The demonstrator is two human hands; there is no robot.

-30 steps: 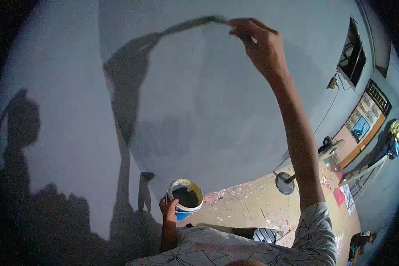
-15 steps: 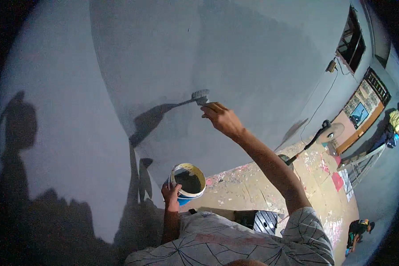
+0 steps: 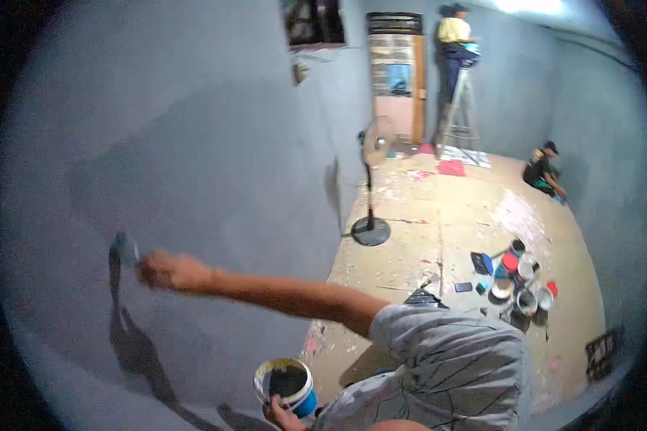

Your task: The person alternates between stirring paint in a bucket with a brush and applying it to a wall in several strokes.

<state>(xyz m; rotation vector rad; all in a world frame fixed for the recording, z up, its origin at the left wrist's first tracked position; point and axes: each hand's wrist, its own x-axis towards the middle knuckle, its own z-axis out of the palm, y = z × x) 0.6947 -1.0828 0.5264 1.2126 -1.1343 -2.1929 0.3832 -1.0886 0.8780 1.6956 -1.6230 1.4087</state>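
Observation:
My right hand is stretched out to the grey wall, its fingers closed around a paintbrush. The brush is smeared by motion, its dark bristles right at the wall surface. Low in the view, my left hand grips a small white and blue paint bucket by its side, thumb at the rim. Dark grey paint lies inside it.
A standing fan is by the wall. Paint cans, a phone and other items lie on the paint-spattered floor. One person is up a stepladder; another person sits by the right wall.
My view has swung up and to the right, bringing more of the room and the floor items into sight. My right hand still holds the brush at the wall; the left keeps the bucket.

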